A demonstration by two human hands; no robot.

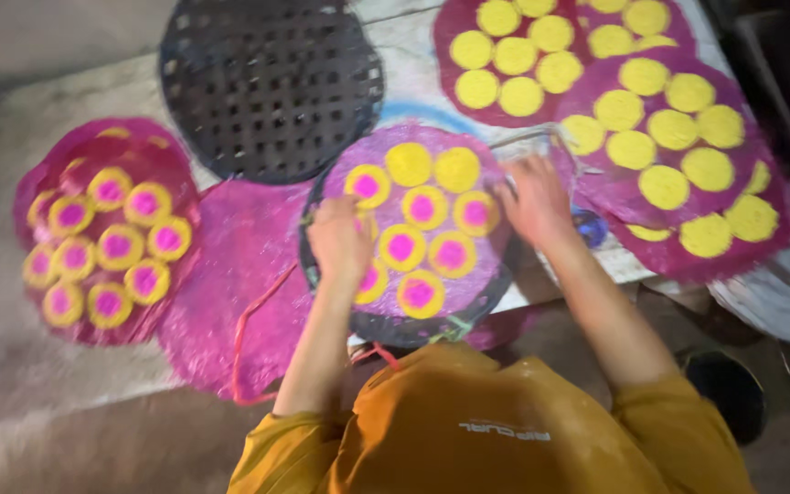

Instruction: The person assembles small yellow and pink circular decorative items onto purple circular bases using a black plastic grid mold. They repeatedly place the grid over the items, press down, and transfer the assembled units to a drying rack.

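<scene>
Finished magenta disc (107, 233) with yellow-pink circles lies far left. Left hand (338, 240), fingers curled together, presses the powdery centre disc (418, 224). Right hand (534, 199), fingers blurred, cannot tell, touches its right edge; yellow-dotted discs (665, 151) crowd beyond.

A black lattice disc (272, 87) lies above finished magenta sheets (107, 233) with yellow dots.

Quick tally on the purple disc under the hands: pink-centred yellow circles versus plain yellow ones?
Yellow circles with pink centres: 7 visible
Plain yellow circles: 2
Total: 9 on the round purple disc; the left hand may hide more.
</scene>
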